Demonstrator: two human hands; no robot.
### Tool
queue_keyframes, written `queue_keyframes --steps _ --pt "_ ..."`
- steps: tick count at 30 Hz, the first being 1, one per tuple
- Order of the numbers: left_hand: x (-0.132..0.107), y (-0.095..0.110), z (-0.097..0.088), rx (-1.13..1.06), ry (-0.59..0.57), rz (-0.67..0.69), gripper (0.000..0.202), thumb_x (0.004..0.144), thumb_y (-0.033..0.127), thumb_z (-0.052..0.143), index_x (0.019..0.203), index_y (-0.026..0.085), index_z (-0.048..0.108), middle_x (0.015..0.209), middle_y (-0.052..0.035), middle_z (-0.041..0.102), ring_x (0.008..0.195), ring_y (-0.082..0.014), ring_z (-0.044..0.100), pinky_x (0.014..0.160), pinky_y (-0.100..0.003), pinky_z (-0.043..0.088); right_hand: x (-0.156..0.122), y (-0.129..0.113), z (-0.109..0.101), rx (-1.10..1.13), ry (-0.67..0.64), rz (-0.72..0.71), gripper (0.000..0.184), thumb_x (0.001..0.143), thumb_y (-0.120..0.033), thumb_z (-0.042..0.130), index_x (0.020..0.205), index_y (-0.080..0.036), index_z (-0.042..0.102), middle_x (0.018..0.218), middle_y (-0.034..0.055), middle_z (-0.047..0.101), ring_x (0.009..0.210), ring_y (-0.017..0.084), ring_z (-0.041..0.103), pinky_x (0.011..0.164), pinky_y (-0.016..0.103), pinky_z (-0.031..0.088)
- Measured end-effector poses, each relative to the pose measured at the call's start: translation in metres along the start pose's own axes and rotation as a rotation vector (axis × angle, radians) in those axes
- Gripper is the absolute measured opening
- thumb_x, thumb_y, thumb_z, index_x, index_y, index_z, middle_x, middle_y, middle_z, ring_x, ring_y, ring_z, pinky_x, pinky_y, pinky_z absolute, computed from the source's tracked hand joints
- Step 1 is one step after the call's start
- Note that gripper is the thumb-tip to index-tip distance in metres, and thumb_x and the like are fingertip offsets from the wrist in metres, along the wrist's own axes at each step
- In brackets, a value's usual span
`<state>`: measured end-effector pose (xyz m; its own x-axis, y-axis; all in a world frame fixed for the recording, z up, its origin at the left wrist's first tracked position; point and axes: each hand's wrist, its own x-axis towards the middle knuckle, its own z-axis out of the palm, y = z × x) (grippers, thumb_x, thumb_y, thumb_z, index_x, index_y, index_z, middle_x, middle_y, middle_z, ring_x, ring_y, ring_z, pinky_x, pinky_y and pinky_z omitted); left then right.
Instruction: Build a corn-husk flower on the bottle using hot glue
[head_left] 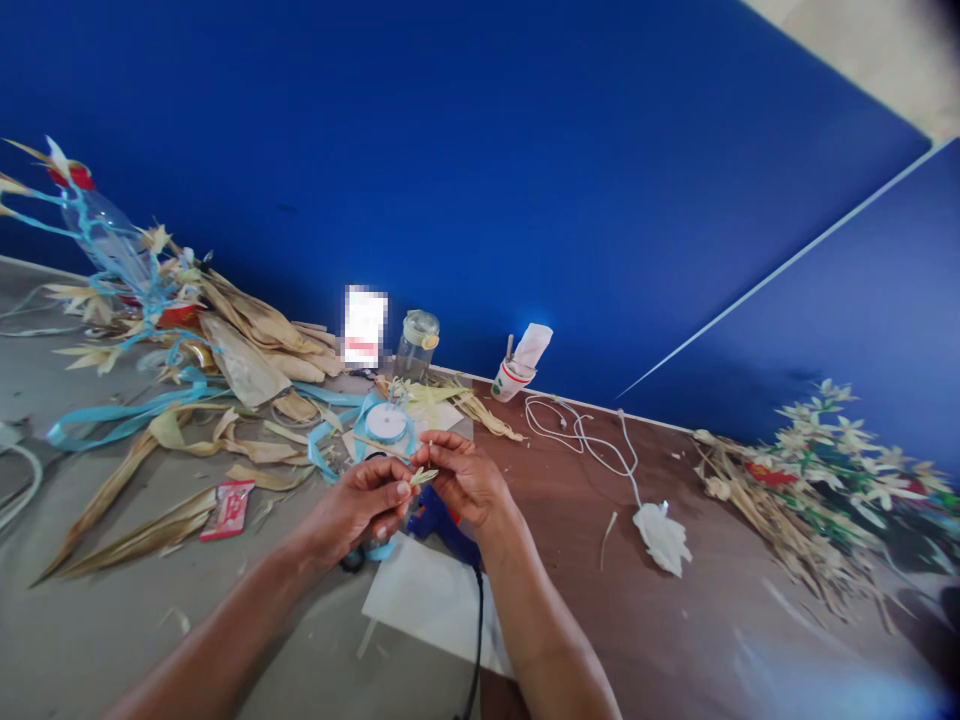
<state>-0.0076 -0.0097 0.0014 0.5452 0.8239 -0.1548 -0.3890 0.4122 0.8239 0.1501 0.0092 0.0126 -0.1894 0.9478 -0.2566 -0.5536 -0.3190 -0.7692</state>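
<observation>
In the middle of the head view, my left hand [375, 496] pinches a small pale corn husk flower [424, 477] between thumb and fingers. My right hand [466, 478] is right beside it, its fingertips closed at the flower's upper side; a thin sliver shows there, too small to name. Below both hands lies a blue glue gun [450, 536], partly hidden by them, on a sheet of white paper [409, 590]. Its black cord [478, 620] runs toward the front edge. Just beyond my hands sits a spool of light blue ribbon [386, 423].
Dried corn husks [255, 325] and blue ribbon cover the left side, near a plastic bottle [105, 235] with husk flowers. At the back stand a lidded jar [417, 345] and a paper cup [514, 380]. White cable [581, 430] and a flower bunch [847, 450] lie right.
</observation>
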Motion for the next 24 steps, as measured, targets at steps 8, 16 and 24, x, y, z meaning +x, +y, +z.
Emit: queue_keyframes --steps 8,16,24 --pt "-0.003 0.008 0.0 0.31 0.13 0.168 0.013 0.075 0.027 0.068 0.077 0.016 0.062 0.053 0.0044 0.047 0.041 -0.0042 0.036 0.04 -0.018 0.023 -0.002 -0.005 0.002 0.037 0.053 -0.137 0.017 0.057 -0.019 0.077 0.069 -0.018 0.065 0.063 0.0007 0.069 0.061 0.013 0.061 0.061 0.024 0.046" --pt "0.007 0.027 0.013 0.29 0.346 0.299 0.018 0.07 0.028 0.071 0.075 0.016 0.059 0.051 0.0042 0.051 0.044 -0.0076 0.045 0.042 -0.018 0.03 -0.012 -0.015 0.012 0.038 0.12 -0.265 0.013 0.058 -0.017 0.075 0.066 -0.018 0.065 0.063 -0.0036 0.061 0.062 0.01 0.056 0.06 0.022 0.042" --pt "0.016 0.035 0.018 -0.247 0.119 -0.004 0.007 0.076 0.016 0.064 0.077 0.01 0.062 0.068 -0.0022 0.058 0.045 -0.003 0.041 0.044 -0.016 0.037 -0.019 -0.016 0.016 0.062 0.063 -0.298 0.014 0.058 -0.016 0.076 0.068 -0.019 0.066 0.065 -0.0036 0.06 0.056 0.009 0.051 0.059 0.023 0.043"
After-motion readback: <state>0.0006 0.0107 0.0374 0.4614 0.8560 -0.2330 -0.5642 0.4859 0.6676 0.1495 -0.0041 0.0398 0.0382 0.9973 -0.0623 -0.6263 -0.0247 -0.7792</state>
